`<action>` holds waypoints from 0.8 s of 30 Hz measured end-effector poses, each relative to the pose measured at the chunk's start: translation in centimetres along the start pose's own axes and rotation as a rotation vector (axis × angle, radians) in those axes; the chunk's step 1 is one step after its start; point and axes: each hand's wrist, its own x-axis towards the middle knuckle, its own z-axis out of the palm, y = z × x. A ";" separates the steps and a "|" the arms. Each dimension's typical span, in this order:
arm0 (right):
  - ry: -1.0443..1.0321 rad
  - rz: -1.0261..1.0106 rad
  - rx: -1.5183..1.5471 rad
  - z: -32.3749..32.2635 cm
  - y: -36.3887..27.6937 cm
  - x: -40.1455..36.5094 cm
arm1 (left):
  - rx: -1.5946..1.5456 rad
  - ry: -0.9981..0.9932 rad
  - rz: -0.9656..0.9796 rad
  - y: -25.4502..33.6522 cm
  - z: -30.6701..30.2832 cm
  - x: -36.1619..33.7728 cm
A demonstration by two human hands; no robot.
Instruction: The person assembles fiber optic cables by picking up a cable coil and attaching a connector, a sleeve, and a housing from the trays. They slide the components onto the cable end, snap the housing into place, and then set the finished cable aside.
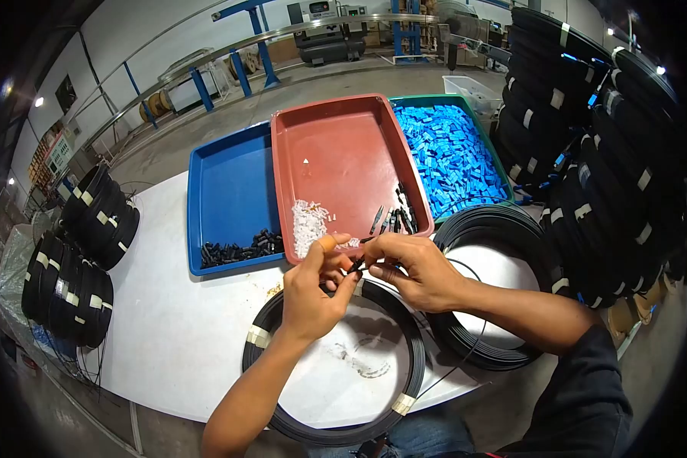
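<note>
- Small black part (356, 264) held between both hands, just in front of near rim of red tray (351, 153), above cable coil (418, 366) laid on white table (175, 320).
- Left hand (309, 294): thumb and fingers pinched shut on part's left end.
- Right hand (412, 271): thumb and forefinger closed on its right end.
- Long axis judged roughly left-right, hand to hand; exact form too small to tell.
- Fingertips nearly met; both hands equally near.
- Thin cable (473, 336) seen trailing down from right hand.
</note>
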 end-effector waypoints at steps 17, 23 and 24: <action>-0.296 0.092 0.720 -1.2 1.7 -0.1 | 0.387 -0.022 0.841 0.1 -1.5 0.1; -0.406 0.040 0.554 -1.5 1.1 0.0 | 0.422 0.038 0.919 0.5 -1.4 -0.2; -0.337 0.007 0.521 -1.3 1.0 0.0 | 0.346 0.049 0.852 0.5 -1.5 -0.1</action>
